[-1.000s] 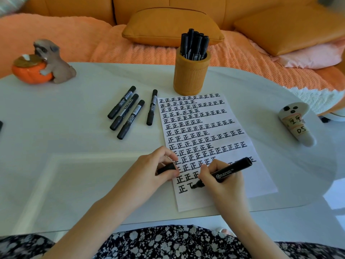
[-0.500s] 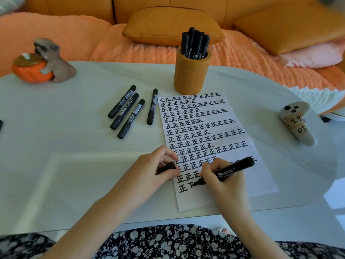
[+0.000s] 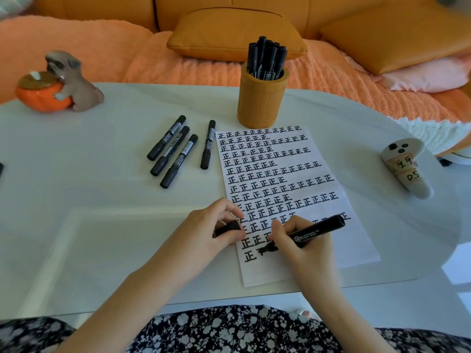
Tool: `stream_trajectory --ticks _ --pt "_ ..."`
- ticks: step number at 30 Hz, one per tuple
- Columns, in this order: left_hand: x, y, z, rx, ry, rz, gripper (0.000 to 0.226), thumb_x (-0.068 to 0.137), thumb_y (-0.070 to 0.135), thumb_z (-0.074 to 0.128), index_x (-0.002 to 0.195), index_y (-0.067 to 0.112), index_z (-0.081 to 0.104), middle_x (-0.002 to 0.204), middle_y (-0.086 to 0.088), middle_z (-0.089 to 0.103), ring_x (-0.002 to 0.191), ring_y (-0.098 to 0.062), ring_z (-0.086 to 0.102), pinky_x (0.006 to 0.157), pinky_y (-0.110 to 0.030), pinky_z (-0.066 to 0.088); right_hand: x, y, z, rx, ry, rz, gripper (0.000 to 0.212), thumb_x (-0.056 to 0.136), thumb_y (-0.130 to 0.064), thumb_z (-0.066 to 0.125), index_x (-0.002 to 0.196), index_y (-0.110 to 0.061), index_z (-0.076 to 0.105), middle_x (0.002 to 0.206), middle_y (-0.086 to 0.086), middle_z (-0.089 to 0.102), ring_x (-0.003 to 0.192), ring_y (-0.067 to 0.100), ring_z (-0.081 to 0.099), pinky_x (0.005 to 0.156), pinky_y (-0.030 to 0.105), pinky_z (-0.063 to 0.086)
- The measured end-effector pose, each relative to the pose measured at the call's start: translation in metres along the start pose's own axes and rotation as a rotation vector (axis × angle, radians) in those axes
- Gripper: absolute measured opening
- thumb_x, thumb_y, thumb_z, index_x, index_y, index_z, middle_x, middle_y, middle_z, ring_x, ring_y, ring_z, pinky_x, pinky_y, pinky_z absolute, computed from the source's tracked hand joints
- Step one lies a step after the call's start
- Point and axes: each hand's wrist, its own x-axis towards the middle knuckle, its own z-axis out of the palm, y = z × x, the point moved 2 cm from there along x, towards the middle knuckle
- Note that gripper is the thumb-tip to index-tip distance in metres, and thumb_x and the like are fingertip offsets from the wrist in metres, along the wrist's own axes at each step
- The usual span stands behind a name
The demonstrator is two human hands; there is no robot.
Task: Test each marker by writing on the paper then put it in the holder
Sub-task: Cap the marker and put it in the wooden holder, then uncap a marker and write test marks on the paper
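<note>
A white paper (image 3: 339, 248) covered in rows of black characters lies on the table. My right hand (image 3: 303, 247) grips a black marker (image 3: 314, 231), its tip touching the paper on the lowest written row. My left hand (image 3: 206, 234) rests at the paper's left edge and pinches the marker's black cap (image 3: 226, 228). Several capped black markers (image 3: 175, 151) lie left of the paper. An orange cylindrical holder (image 3: 261, 101) stands behind the paper with several markers (image 3: 266, 58) upright in it.
A dog-with-orange-bowl figurine (image 3: 57, 84) sits at the table's far left. A white ghost-shaped object (image 3: 407, 165) with labels lies at the right. The white table (image 3: 76, 174) has a rounded right edge. An orange sofa with cushions (image 3: 235, 33) runs behind.
The marker tip has shifted slightly on the lowest row as my right hand adds strokes to a character. My left hand has stayed still with the cap.
</note>
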Motion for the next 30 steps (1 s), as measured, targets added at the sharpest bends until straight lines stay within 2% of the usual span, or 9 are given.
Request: stream_trajectory --ticks 5,11,14,17,24,30 --pt "0.0004 -0.0010 0.0001 0.006 0.005 0.001 0.019 0.083 0.037 0.066 0.095 0.042 0.051 0.098 0.027 0.065 0.084 0.016 0.054 0.070 -0.011 0.039 0.0000 0.0003 0.0000 -0.018 0.006 -0.006 0.038 0.077 -0.028 0.066 0.057 0.001 0.051 0.063 0.026 0.056 0.057 0.018 0.048 0.052 0.021 0.036" --pt "-0.0003 -0.0010 -0.0002 0.000 0.007 0.008 0.019 0.084 0.036 0.065 0.095 0.041 0.052 0.099 0.025 0.066 0.082 0.016 0.055 0.067 -0.003 0.037 -0.0008 -0.0012 -0.0004 -0.044 -0.017 0.005 0.037 0.071 -0.025 0.060 0.059 0.008 0.049 0.062 0.031 0.055 0.050 0.010 0.041 0.048 0.013 0.033" --pt "-0.0003 -0.0009 -0.0002 -0.007 0.008 0.007 0.019 0.083 0.036 0.066 0.095 0.041 0.052 0.099 0.025 0.066 0.081 0.015 0.055 0.066 -0.004 0.037 -0.0018 -0.0030 -0.0010 -0.031 -0.022 0.007 0.036 0.072 -0.024 0.061 0.058 0.007 0.051 0.061 0.029 0.055 0.047 0.006 0.039 0.047 0.011 0.032" --pt "0.0000 -0.0012 0.0001 -0.007 0.005 0.005 0.019 0.083 0.036 0.066 0.095 0.042 0.052 0.100 0.025 0.066 0.080 0.015 0.055 0.066 -0.006 0.037 -0.0018 -0.0048 -0.0018 -0.018 -0.017 0.005 0.035 0.080 -0.016 0.068 0.058 0.008 0.053 0.060 0.028 0.055 0.045 0.003 0.039 0.046 0.010 0.031" --pt "-0.0007 -0.0011 0.0001 -0.020 0.004 0.007 0.019 0.084 0.034 0.066 0.096 0.040 0.052 0.099 0.024 0.066 0.079 0.015 0.056 0.067 -0.001 0.037 -0.0017 -0.0006 -0.0001 -0.036 -0.030 -0.004 0.040 0.072 -0.029 0.062 0.060 0.007 0.052 0.063 0.029 0.055 0.055 0.017 0.046 0.051 0.019 0.035" --pt "-0.0003 0.0000 -0.0004 -0.014 0.004 0.003 0.019 0.083 0.035 0.066 0.094 0.042 0.052 0.100 0.025 0.066 0.081 0.015 0.056 0.067 -0.005 0.037 -0.0021 -0.0018 0.0001 -0.044 -0.031 -0.012 0.042 0.072 -0.032 0.061 0.061 0.007 0.051 0.061 0.029 0.054 0.053 0.014 0.042 0.050 0.018 0.033"
